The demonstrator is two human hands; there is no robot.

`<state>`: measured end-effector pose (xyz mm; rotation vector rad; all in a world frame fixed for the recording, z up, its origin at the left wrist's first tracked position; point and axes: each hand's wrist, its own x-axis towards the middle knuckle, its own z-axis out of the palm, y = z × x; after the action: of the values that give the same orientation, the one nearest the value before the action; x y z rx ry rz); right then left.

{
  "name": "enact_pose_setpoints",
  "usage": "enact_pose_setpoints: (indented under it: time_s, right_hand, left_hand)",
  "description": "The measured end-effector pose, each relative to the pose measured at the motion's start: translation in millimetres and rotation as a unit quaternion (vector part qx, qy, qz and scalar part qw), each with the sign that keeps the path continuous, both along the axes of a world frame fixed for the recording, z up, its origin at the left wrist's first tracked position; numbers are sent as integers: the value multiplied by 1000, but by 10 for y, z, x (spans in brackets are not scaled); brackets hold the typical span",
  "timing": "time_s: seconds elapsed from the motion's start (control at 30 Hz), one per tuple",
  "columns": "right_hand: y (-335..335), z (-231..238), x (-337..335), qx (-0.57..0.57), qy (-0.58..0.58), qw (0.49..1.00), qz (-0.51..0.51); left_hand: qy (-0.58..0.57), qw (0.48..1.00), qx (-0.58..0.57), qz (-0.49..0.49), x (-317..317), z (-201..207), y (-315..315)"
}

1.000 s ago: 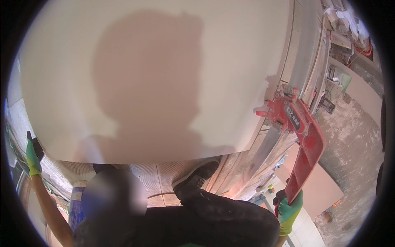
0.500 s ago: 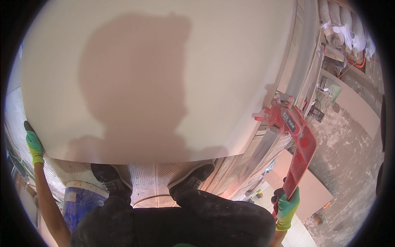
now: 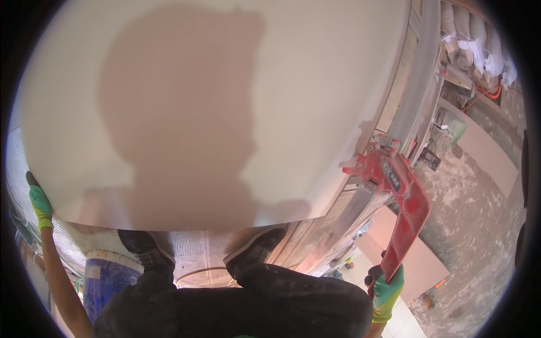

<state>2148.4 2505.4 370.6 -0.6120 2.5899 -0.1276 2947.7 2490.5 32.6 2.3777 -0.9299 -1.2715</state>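
Observation:
A large cream slab [image 3: 315, 84], which looks like a tile, fills the upper middle; the shadow of a head and shoulders lies across it. My left hand [image 3: 40, 203], in a green and yellow glove with dark fingertips, holds its near left edge; part of the grip is hidden. At the slab's right edge a red lever tool [image 3: 397, 186], dusted white, is mounted on a long metal rail [image 3: 411, 107]. Around the lower end of its angled arm, my gloved right hand [image 3: 387, 287] is closed. Dark knobs stick out beside these fingers.
Below the slab's near edge are my dark shoes [image 3: 253, 245] on ridged flooring. A blue bucket [image 3: 110, 279] with a whitish rim stands by my left leg. Beyond the rail lie a pale board [image 3: 400, 253], a dusty floor and several tied whitish bags [image 3: 479, 39].
The whole view has shifted slightly, so the slab's near edge, shoes and hands appear lower and further left. Both hands keep their places on the slab and the red lever.

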Motion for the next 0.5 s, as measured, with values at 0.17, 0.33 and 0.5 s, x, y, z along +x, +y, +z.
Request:
enact_pose_setpoints:
  time_s: [0.17, 0.33, 0.5]
  right_hand:
    - [-42, -3, -8, 2, -10, 1000, 4]
    - [-82, 21, -12, -6, -10, 1000, -7]
    - [-106, 35, -15, 8, -11, 1000, -3]
  left_hand:
    - [-15, 1000, 4, -11, 69, 1, 4]
    - [-37, 999, 9, -26, 118, 14, -34]
    - [-61, 997, 16, -43, 167, 34, -49]
